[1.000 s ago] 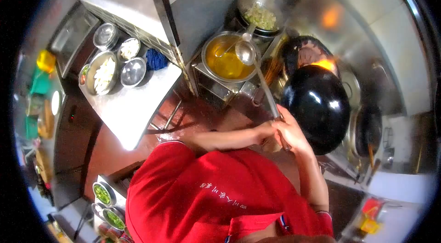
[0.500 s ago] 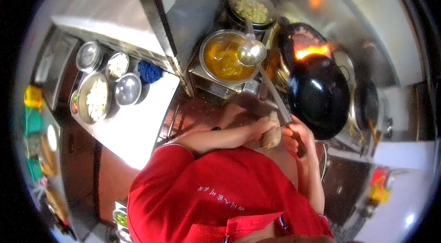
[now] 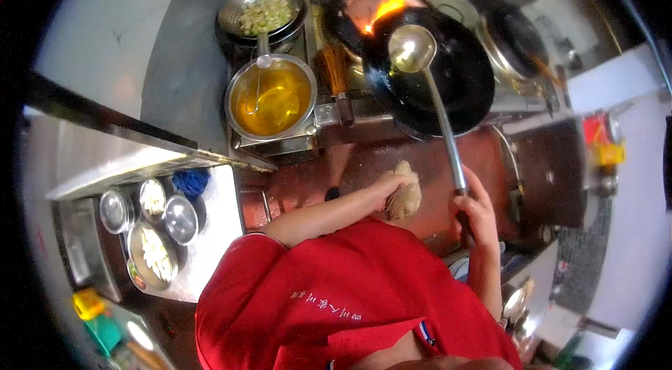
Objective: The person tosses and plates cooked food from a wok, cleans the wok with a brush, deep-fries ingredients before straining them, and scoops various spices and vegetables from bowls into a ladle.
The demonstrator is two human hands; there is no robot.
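My right hand [image 3: 478,209] is closed round the dark handle of a long metal ladle [image 3: 442,114]. The ladle's bowl is over the black wok [image 3: 462,83], near its flame side; I cannot tell whether it touches the wok. In my left hand [image 3: 386,188] is a bunched beige cloth [image 3: 404,193], held in front of my red shirt. Flames [image 3: 392,6] rise from the burner beyond the wok. To the left stands a metal pot of yellow oil [image 3: 274,98] with a wire hook in it.
A strainer [image 3: 231,18] of chopped vegetables rests behind the oil pot. A bristle brush [image 3: 334,76] lies between pot and wok. On the white counter [image 3: 213,230] at left are metal bowls [image 3: 182,219] and a blue cloth [image 3: 190,182]. Another pan [image 3: 518,41] is at the far right.
The ladle has moved from over the oil pot to over the wok, its bowl swung right. The view has turned, shifting the stove left. My left hand still holds the cloth.
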